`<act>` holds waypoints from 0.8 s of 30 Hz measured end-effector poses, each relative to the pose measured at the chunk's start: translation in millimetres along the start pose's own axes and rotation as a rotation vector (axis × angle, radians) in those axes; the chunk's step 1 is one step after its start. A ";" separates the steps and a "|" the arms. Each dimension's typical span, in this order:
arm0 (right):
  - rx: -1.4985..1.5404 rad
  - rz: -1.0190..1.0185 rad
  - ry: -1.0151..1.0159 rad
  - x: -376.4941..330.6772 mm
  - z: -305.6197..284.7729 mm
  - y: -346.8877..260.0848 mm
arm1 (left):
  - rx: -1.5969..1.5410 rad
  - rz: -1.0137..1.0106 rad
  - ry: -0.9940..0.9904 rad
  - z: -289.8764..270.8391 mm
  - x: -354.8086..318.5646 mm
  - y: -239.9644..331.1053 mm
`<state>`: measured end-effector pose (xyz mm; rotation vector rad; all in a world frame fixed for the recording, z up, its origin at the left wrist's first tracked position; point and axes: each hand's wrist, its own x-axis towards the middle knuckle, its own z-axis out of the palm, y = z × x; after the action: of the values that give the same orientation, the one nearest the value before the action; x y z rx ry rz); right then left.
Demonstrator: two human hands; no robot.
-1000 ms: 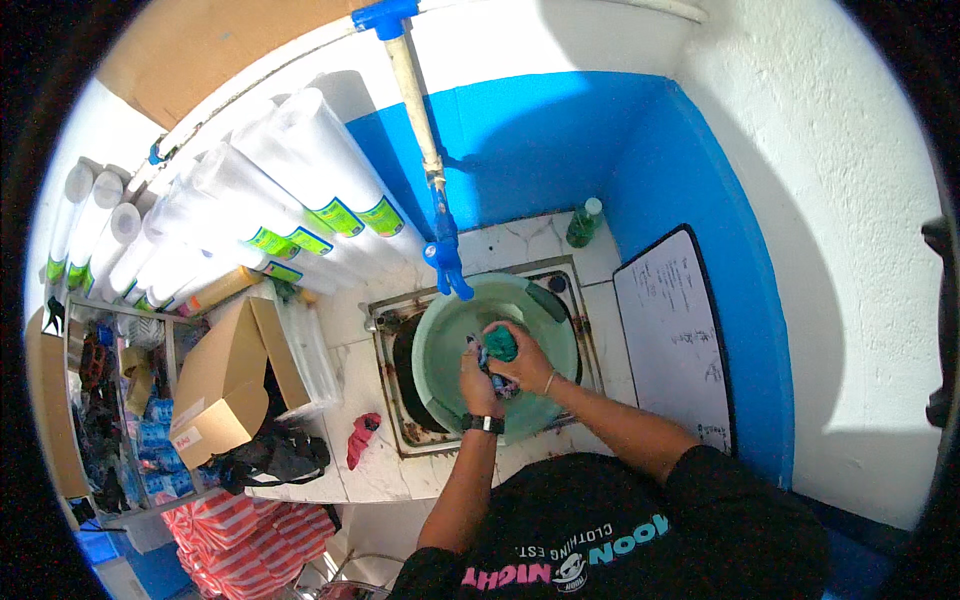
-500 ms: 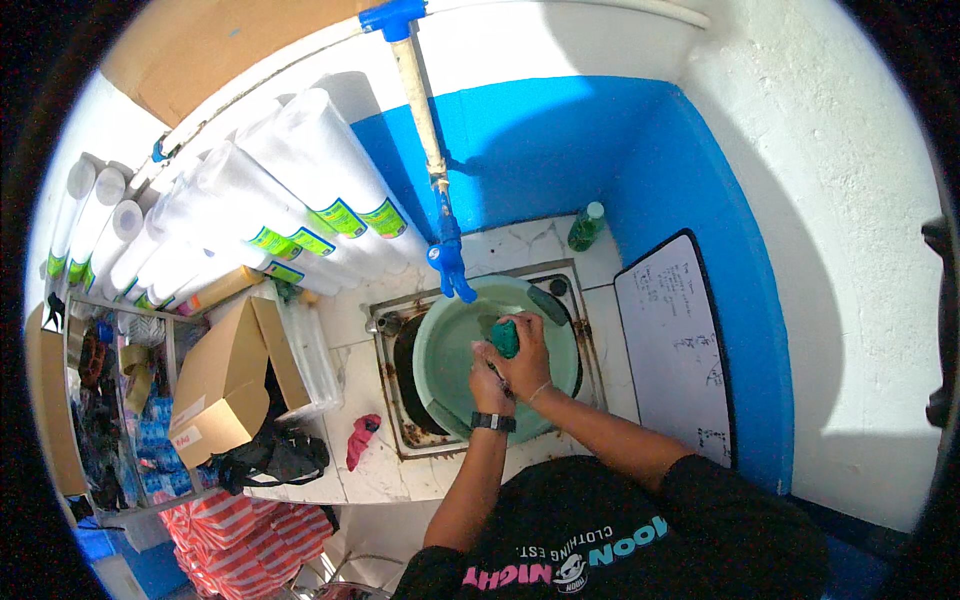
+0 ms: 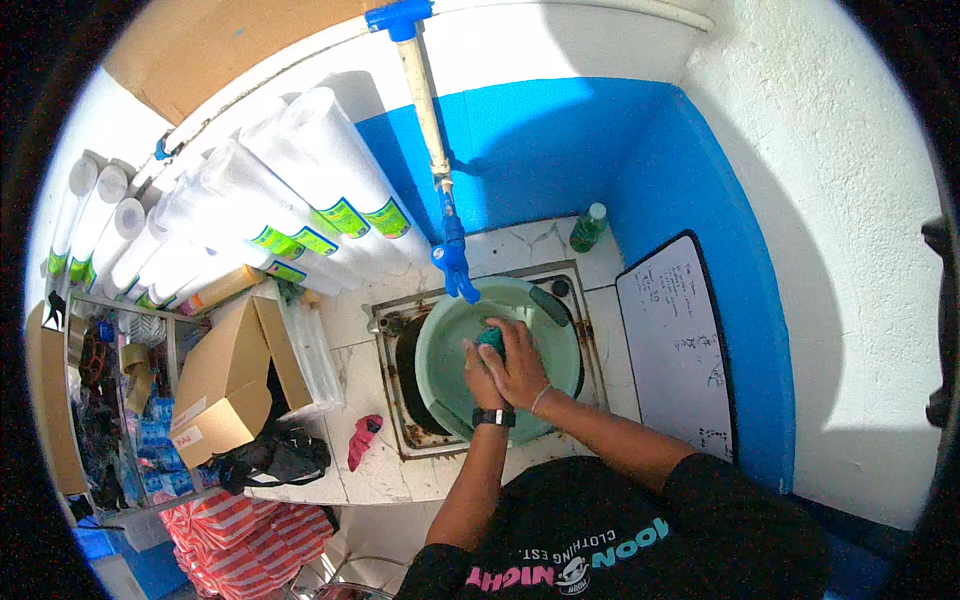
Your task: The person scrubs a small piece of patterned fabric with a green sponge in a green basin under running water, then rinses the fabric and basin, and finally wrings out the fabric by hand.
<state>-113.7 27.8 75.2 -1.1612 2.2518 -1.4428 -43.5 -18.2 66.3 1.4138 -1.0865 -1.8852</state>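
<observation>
brought left hand point(image 3: 479, 371) and right hand point(image 3: 521, 373) closely against each other, after a looser hold a second ago around something dark and patterned, since lost from sight between the palms. slid the right fingers point(image 3: 513, 343) further over the green wad point(image 3: 489, 338), leaving just a part of it showing where half a second ago nearly all of it stood out, and shifted it a little to the left, near the left fingertips point(image 3: 469, 347). swung the right wrist and its pale bracelet point(image 3: 540, 400) lower and inward, nearer to the black wristwatch point(image 3: 494, 417) on the left wrist
</observation>
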 end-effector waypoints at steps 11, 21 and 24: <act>0.030 -0.021 -0.303 1.4 -4.9 -6.6 | -0.436 -0.014 -0.223 -14.3 22.7 -17.2; -0.140 0.008 -0.178 4.5 2.6 -6.6 | -0.237 -0.191 -0.211 -4.5 4.6 8.0; -0.182 0.003 -0.172 4.7 3.1 -1.5 | 0.067 -0.012 -0.274 -5.7 10.3 4.7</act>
<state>-114.4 22.2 75.9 -1.2804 2.2994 -1.1071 -41.4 -30.5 64.3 1.2228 -1.2818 -2.1136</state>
